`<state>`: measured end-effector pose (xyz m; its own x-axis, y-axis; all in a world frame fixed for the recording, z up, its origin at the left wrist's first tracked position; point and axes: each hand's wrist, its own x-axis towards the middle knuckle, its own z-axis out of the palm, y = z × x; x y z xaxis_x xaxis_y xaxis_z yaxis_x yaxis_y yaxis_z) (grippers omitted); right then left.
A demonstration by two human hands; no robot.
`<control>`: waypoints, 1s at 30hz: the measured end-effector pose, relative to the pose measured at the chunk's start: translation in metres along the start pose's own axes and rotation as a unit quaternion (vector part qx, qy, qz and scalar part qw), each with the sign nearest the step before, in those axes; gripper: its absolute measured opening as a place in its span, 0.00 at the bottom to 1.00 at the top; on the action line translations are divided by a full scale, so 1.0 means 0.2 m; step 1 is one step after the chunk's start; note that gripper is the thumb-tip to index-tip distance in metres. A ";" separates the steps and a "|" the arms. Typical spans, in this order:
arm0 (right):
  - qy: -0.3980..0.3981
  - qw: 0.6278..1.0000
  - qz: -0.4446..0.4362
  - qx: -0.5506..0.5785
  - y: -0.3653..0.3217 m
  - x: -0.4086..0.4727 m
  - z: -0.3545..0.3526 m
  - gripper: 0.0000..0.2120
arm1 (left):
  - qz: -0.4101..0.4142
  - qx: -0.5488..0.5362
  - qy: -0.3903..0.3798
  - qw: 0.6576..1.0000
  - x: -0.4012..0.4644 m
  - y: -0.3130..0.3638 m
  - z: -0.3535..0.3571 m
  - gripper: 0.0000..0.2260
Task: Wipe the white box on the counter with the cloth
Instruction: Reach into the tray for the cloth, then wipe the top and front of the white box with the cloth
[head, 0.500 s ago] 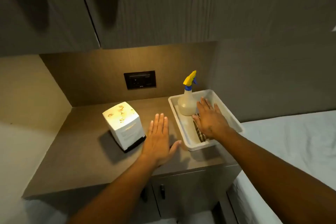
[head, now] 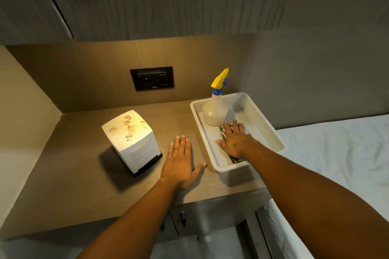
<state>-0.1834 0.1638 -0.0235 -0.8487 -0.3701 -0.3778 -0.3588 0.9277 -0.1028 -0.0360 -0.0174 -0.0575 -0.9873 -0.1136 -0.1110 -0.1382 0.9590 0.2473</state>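
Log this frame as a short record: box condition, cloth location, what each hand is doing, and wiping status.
box: white box upright on the counter, reddish smears on its top face
cloth: patterned cloth lying in the white tray, beside the spray bottle
left hand: left hand flat on the counter, between box and tray, fingers spread
right hand: right hand palm down on the cloth, not closed around it
wiping: not yet begun

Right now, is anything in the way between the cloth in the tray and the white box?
Mostly the left hand, lying flat on the counter between the tray and the box. The cloth, under the right hand, must also clear the tray's near wall. The spray bottle stands behind, off that path.
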 end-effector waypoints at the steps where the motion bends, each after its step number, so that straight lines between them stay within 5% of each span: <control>1: 0.009 1.000 0.000 -0.006 0.00 0.01 0.02 0.39 | -0.002 0.000 0.001 1.000 0.00 0.00 0.00 0.45; 8: 0.042 0.999 0.001 -0.021 -0.02 0.02 0.04 0.32 | -0.007 0.004 0.005 1.000 0.00 0.00 0.02 0.44; 15: 0.050 0.998 -0.012 -0.035 -0.02 0.01 0.00 0.48 | -0.004 -0.001 0.004 1.000 0.01 0.00 0.02 0.44; 30: 0.168 0.980 -0.097 0.053 -0.19 -0.20 -0.34 0.40 | 0.006 0.027 0.088 0.996 -0.16 0.06 -0.30 0.43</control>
<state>-0.1617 0.1407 0.0588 -0.8547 -0.5188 -0.0192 -0.4991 0.8313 -0.2446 -0.0108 -0.0184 0.0059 -0.9880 -0.1408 0.0631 -0.1263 0.9728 0.1942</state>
